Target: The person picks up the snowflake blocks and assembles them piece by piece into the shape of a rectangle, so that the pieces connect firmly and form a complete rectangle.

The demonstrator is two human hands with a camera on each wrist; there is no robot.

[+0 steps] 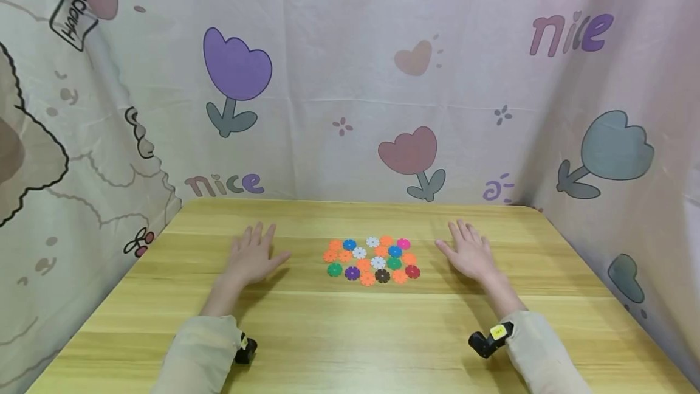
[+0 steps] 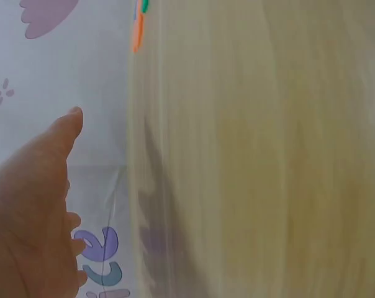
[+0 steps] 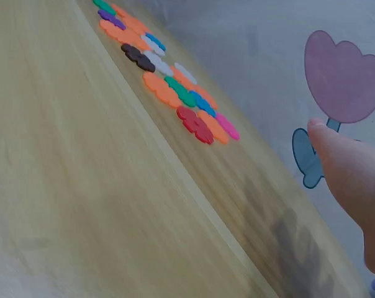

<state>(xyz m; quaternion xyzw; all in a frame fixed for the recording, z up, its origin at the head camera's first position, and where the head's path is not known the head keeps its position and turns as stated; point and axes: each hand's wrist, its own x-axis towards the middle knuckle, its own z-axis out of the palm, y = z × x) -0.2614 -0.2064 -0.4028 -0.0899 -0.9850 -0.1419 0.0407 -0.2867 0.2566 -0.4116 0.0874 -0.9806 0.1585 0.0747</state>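
Several flat, notched plastic discs shaped like small flowers lie in a loose group mid-table, among them a black disc (image 1: pixel 382 276), a purple disc (image 1: pixel 352 273), a red disc (image 3: pixel 195 126) and many orange ones. To the left of the group, my left hand (image 1: pixel 254 259) is held palm down with fingers spread, its thumb pointing toward the discs. On the other side my right hand (image 1: pixel 470 254) mirrors it, fingers straight and thumb nearest the pink disc (image 1: pixel 403 244). Both hands hold nothing, and their shadows fall on the wood.
The wooden table (image 1: pixel 350 333) reaches back to a printed cloth (image 1: pixel 328 78) hanging behind and along both sides. A small black camera (image 1: pixel 245 349) is worn at the left wrist and another camera (image 1: pixel 491 339) at the right, beside light sleeves.
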